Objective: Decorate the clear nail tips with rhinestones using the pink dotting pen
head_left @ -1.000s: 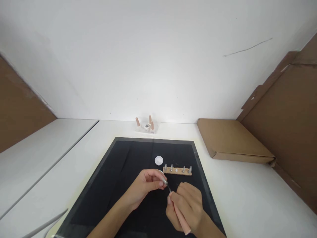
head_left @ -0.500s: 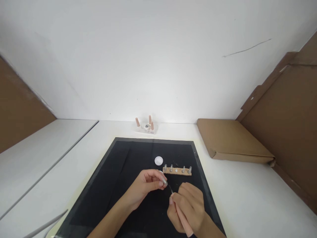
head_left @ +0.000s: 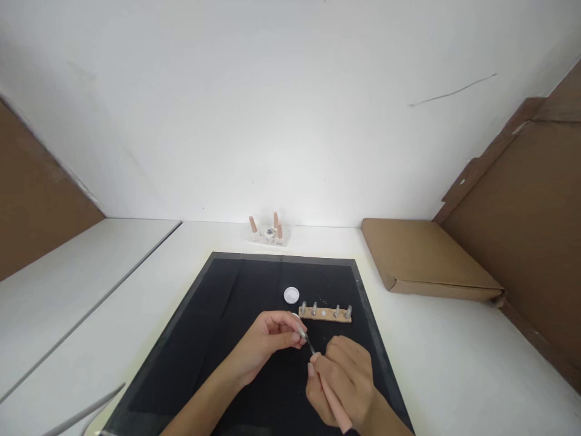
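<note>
My left hand point(head_left: 267, 339) is closed in a pinch on a small shiny false nail point(head_left: 302, 332) over the dark mat. In my right hand point(head_left: 349, 375) is a nail polish brush, its long pink cap handle point(head_left: 336, 404) slanting down towards me. The thin dark brush end point(head_left: 311, 345) touches or nearly touches the false nail. Just beyond the hands lies a cardboard strip point(head_left: 330, 318) with several upright stubs, some capped by glossy nail tips, and a white dot mid-strip. A small round white dish or lid point(head_left: 291, 295) sits behind my left fingers, which partly cover another white item.
A clear holder point(head_left: 281, 242) with several pink-capped bottles stands against the white wall. The black mat point(head_left: 254, 272) covers the middle of the white table. A flat cardboard box point(head_left: 422, 254) lies at right. A grey curved object point(head_left: 86, 412) is at lower left.
The brush tip has shifted slightly up and left, closer onto the false nail. My left hand has stayed almost still, and the other things are where they were.
</note>
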The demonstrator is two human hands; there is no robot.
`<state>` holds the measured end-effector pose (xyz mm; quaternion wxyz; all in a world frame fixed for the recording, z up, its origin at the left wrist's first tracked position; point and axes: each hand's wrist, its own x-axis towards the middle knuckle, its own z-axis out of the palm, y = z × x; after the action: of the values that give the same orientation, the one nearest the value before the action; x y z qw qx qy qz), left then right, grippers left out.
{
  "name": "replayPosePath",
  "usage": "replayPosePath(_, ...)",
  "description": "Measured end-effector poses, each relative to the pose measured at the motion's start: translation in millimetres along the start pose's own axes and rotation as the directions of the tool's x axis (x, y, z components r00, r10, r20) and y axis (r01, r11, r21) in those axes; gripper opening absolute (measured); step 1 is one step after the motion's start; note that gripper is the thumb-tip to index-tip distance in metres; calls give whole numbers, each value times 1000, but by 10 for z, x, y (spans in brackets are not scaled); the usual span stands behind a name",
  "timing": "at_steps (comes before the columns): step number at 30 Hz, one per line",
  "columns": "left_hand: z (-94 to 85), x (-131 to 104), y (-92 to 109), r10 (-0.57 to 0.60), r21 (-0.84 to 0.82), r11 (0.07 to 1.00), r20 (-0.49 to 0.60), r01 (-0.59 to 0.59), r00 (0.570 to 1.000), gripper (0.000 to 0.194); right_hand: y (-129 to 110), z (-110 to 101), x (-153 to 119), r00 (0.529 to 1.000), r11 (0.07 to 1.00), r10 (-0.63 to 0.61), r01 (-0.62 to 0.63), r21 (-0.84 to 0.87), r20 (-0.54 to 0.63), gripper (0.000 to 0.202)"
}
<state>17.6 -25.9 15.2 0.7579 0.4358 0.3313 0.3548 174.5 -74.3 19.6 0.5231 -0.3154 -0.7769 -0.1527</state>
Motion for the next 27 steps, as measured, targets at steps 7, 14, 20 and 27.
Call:
replayPosePath(7, -5, 8, -4, 10, -15, 1000, 22, -9, 1000, 10, -11, 12, 17, 1000, 999, 9, -8, 31, -2, 18)
replayPosePath(14, -1, -3, -4, 12, -27, 1000, 21, -12, 1000, 10, -15, 3, 26, 1000, 999, -8, 9, 41, -10, 17)
replayPosePath(20, -8, 4, -17, 17, -32, 999, 30, -16, 999, 8, -20, -8, 34, 1000, 1000, 7, -7, 30, -4, 19)
replayPosePath(27, -13, -1, -15, 26, -35, 999, 38, -25, 999, 7, -22, 5, 16, 1000, 1000, 1, 0, 28, -10, 19)
